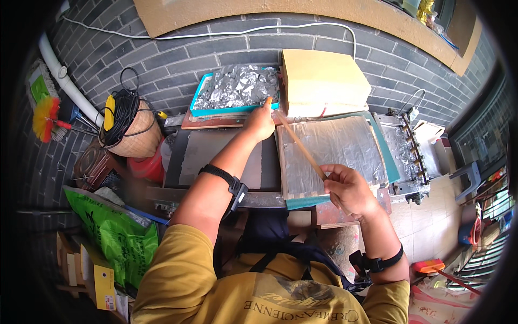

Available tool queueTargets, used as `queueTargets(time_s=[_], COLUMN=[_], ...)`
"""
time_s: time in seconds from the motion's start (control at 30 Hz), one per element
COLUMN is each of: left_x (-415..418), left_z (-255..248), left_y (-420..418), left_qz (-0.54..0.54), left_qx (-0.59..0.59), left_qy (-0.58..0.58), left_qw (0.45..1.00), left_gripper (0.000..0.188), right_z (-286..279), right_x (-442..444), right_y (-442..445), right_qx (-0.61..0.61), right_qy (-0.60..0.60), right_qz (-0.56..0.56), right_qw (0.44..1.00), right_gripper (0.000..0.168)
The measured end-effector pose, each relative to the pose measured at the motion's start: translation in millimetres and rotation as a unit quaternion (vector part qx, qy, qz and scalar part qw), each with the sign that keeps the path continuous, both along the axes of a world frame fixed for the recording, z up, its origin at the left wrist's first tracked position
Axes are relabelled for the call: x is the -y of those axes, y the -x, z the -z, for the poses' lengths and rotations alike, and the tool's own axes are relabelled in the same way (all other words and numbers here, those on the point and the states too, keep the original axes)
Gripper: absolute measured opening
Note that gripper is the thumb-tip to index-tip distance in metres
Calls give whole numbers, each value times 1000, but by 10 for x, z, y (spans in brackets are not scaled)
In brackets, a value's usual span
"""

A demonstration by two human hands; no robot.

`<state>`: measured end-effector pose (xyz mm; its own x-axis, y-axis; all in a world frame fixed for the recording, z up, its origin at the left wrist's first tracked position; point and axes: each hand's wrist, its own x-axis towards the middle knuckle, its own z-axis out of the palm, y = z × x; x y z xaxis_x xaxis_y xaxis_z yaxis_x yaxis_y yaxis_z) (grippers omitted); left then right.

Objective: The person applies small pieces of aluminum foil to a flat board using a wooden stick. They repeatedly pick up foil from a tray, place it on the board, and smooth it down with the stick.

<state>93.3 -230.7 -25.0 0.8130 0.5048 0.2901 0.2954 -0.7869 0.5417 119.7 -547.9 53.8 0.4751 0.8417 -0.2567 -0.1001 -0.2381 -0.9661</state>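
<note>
My right hand (350, 190) holds a thin flat wooden stick (303, 150) near its lower end; the stick slants up and left over a stack of silvery foil sheets (332, 150). My left hand (261, 121) reaches forward to the near right corner of a turquoise tray (234, 110) heaped with crumpled silver foil (243, 87). Its thumb or a finger is raised at the tray's rim; whether it grips anything cannot be told. Below my left forearm lies a grey sheet (210, 154) on a dark board. The foil stack rests on a teal corrugated board (309, 201).
A large yellowish box or paper block (323, 81) stands against the brick wall. To the right is a metal device with a row of fittings (415, 150). At left are a basket with coiled black cable (137, 129), a red bucket (147, 166) and a green bag (117, 235).
</note>
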Motion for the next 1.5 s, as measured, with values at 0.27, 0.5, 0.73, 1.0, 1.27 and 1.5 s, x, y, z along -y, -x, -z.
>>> queueTargets(time_s=[0.27,0.5,0.73,1.0,1.27,1.5], left_x=[-58,-42,103,188,221,88], left_z=[71,-44,-36,-97,-143,51], left_y=[-30,-31,-28,-36,-17,-77], left_qz=[-34,-59,-18,-21,-20,-17], left_qx=[108,109,-5,-69,-86,-41], left_qy=[174,221,21,23,38,31], left_qw=[978,967,1000,997,995,999], left_gripper=[65,56,65,68,68,68], right_z=[-107,-188,-131,-231,-191,-170], right_x=[121,311,303,177,103,77], right_y=[107,176,57,-6,16,48], right_qx=[37,32,3,3,-9,4], right_qy=[3,-20,-7,25,6,-5], right_qz=[-23,0,12,-31,3,15], right_qw=[999,999,1000,999,1000,1000], right_gripper=[39,37,38,37,36,36])
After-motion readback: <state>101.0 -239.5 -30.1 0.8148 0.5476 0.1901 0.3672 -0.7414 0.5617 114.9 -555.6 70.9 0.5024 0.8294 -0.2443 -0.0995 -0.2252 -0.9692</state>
